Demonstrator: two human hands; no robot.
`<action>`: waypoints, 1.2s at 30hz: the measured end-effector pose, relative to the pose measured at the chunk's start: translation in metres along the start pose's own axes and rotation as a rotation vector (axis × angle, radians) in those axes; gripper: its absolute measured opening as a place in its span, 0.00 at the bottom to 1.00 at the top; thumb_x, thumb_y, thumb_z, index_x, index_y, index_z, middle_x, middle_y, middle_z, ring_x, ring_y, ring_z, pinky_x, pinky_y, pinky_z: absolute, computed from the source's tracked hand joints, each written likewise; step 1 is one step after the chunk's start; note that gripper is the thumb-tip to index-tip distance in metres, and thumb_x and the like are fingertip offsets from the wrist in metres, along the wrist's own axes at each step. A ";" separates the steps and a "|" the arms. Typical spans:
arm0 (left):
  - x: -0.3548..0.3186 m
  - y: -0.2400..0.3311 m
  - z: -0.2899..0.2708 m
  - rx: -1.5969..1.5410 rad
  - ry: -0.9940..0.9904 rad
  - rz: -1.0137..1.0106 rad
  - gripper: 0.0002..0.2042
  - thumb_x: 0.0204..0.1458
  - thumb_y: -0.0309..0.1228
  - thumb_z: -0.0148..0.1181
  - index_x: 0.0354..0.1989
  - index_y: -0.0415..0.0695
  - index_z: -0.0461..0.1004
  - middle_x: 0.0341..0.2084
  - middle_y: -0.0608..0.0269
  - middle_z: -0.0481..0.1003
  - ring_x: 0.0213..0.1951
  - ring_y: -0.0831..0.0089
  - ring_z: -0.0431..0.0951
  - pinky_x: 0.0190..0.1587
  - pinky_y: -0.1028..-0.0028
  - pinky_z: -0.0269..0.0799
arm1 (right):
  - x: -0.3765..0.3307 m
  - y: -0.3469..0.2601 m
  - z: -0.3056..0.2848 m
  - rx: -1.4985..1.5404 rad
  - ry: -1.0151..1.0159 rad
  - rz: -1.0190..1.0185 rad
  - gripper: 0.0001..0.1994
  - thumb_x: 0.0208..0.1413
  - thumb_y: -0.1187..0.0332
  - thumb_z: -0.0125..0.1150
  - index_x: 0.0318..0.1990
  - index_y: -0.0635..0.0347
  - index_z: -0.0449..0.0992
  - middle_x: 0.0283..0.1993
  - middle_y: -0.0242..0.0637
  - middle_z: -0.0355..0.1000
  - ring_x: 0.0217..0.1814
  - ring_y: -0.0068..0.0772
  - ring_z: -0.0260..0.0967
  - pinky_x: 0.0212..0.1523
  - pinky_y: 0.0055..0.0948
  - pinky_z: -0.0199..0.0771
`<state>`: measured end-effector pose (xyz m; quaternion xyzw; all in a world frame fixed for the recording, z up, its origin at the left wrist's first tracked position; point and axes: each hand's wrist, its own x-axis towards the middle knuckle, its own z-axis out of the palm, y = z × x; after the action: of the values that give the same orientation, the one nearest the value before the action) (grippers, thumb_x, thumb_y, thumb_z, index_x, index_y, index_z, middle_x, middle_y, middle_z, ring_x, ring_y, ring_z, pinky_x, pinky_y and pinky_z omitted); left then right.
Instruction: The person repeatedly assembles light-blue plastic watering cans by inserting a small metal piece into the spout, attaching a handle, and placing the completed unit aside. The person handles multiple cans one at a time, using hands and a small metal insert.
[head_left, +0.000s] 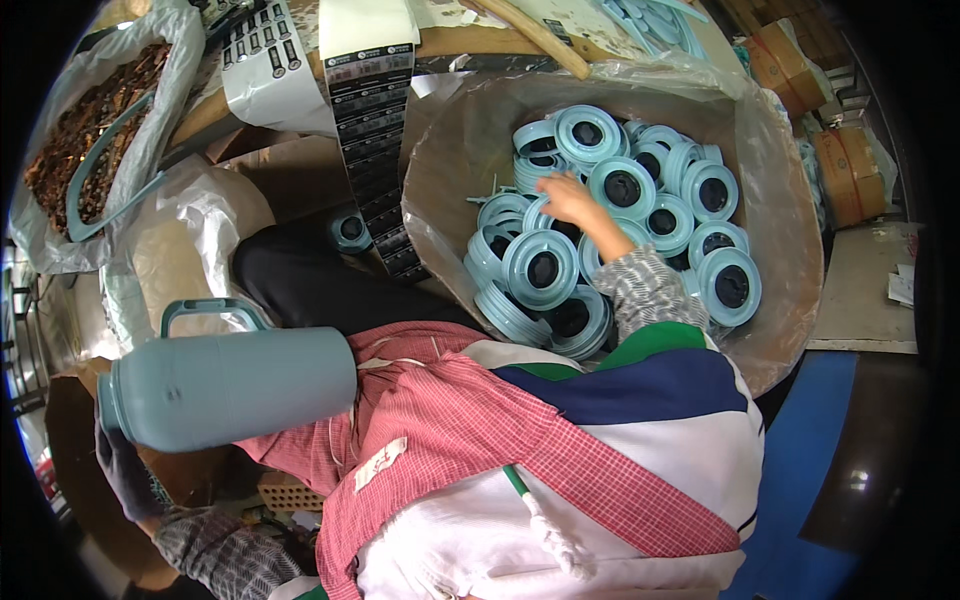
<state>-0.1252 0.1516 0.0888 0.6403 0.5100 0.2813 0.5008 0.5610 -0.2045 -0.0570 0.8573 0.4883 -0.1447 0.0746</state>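
Observation:
A blue-grey vacuum jug (240,385) with a loop handle (215,308) lies sideways across my lap, its narrower end to the left. My left hand (122,470), in a grey glove, grips it at that end; some of the fingers are hidden behind it. Bare, my right hand (568,198) reaches into a large plastic-lined box (790,230) of light blue ring-shaped plastic parts (541,269) with dark centres. Its fingers are bent together at the edge of one ring-shaped part (538,213), whose grip is partly covered by the hand.
A strip of black labels (370,140) hangs left of the box. Beyond it stands a clear bag of brown scraps (100,140) with a blue plastic piece on top. A wooden stick (535,38) lies on the bench behind. Cardboard cartons (850,175) stand at right.

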 end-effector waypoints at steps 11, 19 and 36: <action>-0.038 -0.001 -0.001 0.151 0.158 -0.060 0.14 0.60 0.32 0.54 0.48 0.35 0.73 0.36 0.71 0.71 0.34 0.88 0.64 0.34 0.86 0.60 | 0.041 0.050 -0.016 0.085 0.492 -0.366 0.09 0.46 0.76 0.60 0.37 0.56 0.78 0.37 0.39 0.73 0.41 0.45 0.71 0.41 0.36 0.71; -0.161 -0.074 0.002 0.164 0.393 0.005 0.18 0.61 0.36 0.46 0.55 0.37 0.67 0.53 0.58 0.68 0.55 0.70 0.67 0.58 0.72 0.59 | -0.024 -0.210 -0.102 0.730 -0.012 -0.735 0.09 0.50 0.76 0.60 0.40 0.61 0.77 0.38 0.40 0.73 0.42 0.34 0.72 0.44 0.28 0.72; -0.280 -0.168 0.132 -0.454 0.918 -0.195 0.14 0.61 0.32 0.44 0.49 0.38 0.69 0.43 0.59 0.72 0.45 0.70 0.73 0.48 0.70 0.69 | 0.010 -0.288 -0.074 1.033 -0.603 -0.885 0.23 0.54 0.59 0.59 0.54 0.65 0.71 0.50 0.37 0.72 0.50 0.25 0.68 0.51 0.28 0.68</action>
<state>-0.1625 -0.1605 -0.0694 0.2758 0.6607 0.5885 0.3756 0.3312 -0.0287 0.0140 0.4296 0.6162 -0.6013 -0.2723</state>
